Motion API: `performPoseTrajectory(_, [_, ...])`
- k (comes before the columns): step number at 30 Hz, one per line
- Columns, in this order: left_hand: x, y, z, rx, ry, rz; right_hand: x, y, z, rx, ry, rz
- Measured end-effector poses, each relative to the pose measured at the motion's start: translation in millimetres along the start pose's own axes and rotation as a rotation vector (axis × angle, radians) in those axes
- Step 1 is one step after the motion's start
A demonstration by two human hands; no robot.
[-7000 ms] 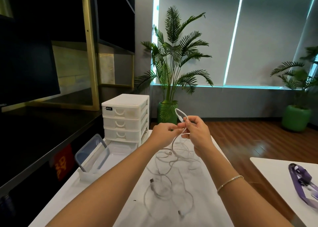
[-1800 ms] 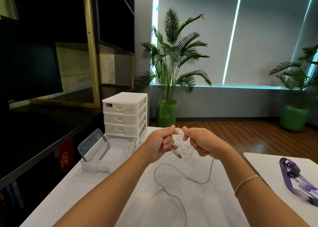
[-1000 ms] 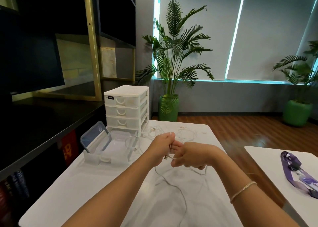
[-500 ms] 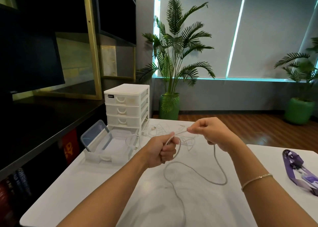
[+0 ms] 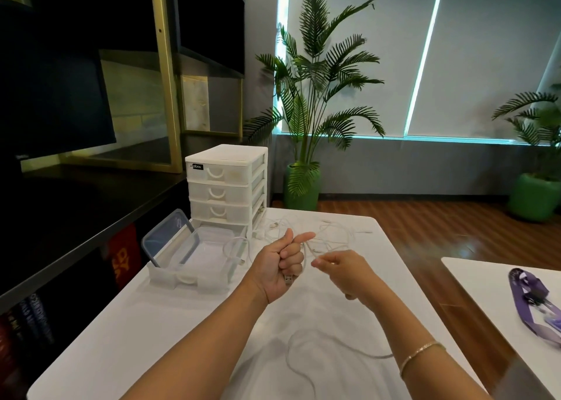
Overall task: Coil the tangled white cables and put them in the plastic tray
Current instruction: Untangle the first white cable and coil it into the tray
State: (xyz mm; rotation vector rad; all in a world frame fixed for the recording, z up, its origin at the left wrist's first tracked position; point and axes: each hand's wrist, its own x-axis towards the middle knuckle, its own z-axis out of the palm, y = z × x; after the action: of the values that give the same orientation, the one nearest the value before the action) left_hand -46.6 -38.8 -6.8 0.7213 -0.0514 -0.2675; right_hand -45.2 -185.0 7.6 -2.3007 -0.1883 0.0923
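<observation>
White cable (image 5: 304, 260) sits gripped in the curled left hand (image 5: 277, 266), pinched by the right hand (image 5: 343, 270).

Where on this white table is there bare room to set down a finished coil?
The near left of the table, in front of the plastic tray, is bare. The far side beside the drawer unit is crowded with loose cables, and a cable loops across the near middle, below the hands.

Drawer unit (image 5: 226, 184): white, far left on table.
Palm (image 5: 315, 75): far, green pot.
Lanyard (image 5: 534, 305): purple, right table.
</observation>
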Motion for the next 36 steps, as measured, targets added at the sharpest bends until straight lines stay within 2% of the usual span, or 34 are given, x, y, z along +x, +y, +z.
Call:
performPoseTrajectory(7, [18, -9, -10, 0.133, 0.13, 0.041, 7, 0, 17, -0.262, -0.266, 0.005])
performPoseTrajectory(11, [21, -11, -13, 0.466, 0.164, 0.083, 5, -1, 14, -0.364, -0.363, -0.037])
performPoseTrajectory(14, [23, -12, -12, 0.765, 0.204, 0.1, 7, -1, 11, -0.327, -0.317, -0.132])
performPoseTrajectory(18, [24, -17, -20, 1.009, 0.169, 0.099, 12, -1, 2, -0.159, -0.163, -0.161])
performPoseTrajectory(23, [21, -23, -22, 0.971, 0.055, 0.055, 14, 6, -2, 0.047, -0.031, -0.138])
performPoseTrajectory(27, [24, -26, -21, 0.814, -0.013, -0.018, 20, 19, 4, 0.255, 0.114, -0.094])
performPoseTrajectory(32, [36, -28, -25, 0.675, -0.047, -0.081, 30, 28, 9, 0.433, 0.185, -0.075])
performPoseTrajectory(36, [40, -24, -26, 0.611, -0.05, -0.097, 38, 28, 13, 0.517, 0.175, -0.071])
